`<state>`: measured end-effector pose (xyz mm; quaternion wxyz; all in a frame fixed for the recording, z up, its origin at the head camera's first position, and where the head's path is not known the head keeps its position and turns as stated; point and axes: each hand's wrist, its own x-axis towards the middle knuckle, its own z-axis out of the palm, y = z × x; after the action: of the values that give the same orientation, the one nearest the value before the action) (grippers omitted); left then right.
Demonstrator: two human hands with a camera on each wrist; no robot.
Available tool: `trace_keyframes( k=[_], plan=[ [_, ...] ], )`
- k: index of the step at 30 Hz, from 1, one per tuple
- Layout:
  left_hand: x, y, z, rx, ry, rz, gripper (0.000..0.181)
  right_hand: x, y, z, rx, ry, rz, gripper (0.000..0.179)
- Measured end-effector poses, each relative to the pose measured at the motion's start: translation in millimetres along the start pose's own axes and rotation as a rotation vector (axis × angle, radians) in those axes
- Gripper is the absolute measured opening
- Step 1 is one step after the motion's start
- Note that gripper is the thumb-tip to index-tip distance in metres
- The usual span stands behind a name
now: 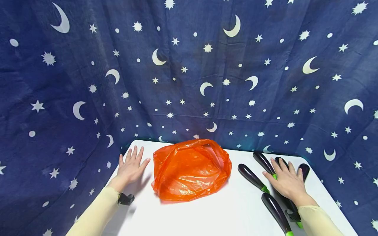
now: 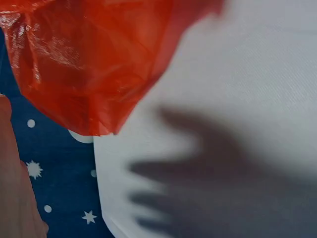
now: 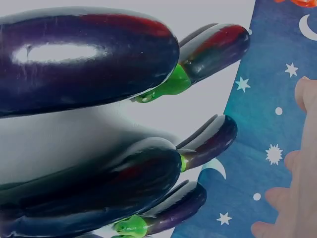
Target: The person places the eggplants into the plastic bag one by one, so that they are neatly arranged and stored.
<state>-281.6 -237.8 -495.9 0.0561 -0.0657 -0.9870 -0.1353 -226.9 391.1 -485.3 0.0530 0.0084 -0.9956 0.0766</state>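
Observation:
An orange plastic bag (image 1: 192,173) stands on the white table, its opening folded round and turned upward. Left of it my left hand (image 1: 130,168) is held over the table with fingers spread, casting a shadow below. The left wrist view shows the bag's side (image 2: 94,64) close by and the edge of that hand (image 2: 20,173). On the right, my right hand (image 1: 287,185) spreads its straight fingers over several dark purple eggplants (image 1: 276,209) with green stem ends, partly hiding some. Large eggplants (image 3: 89,59) fill the right wrist view, the hand (image 3: 297,188) at its edge.
The white table (image 1: 212,216) has rounded far corners. A dark blue cloth (image 1: 189,82) with moons and stars hangs behind it and along both sides. One eggplant (image 1: 251,175) lies between the bag and the right hand. Dark wrist devices (image 1: 126,199) sit under both sleeves.

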Motion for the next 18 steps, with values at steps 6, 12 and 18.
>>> trace_keyframes(
  k=[6, 12, 18],
  plan=[
    [-0.9, 3.7, -3.7, -0.068, 0.033, 0.031, 0.084, -2.6, -4.4, 0.2, 0.002, 0.04, -0.018, 0.092],
    [-5.8, 16.3, -12.3, -0.178, 0.039, 0.075, 0.079, -13.2, -11.4, -4.1, 0.047, 0.077, -0.062, 0.092],
    [-9.9, 39.1, -30.2, -0.304, 0.044, 0.147, 0.076, -20.1, -10.9, -13.5, 0.127, 0.065, -0.132, 0.095]
  ],
)
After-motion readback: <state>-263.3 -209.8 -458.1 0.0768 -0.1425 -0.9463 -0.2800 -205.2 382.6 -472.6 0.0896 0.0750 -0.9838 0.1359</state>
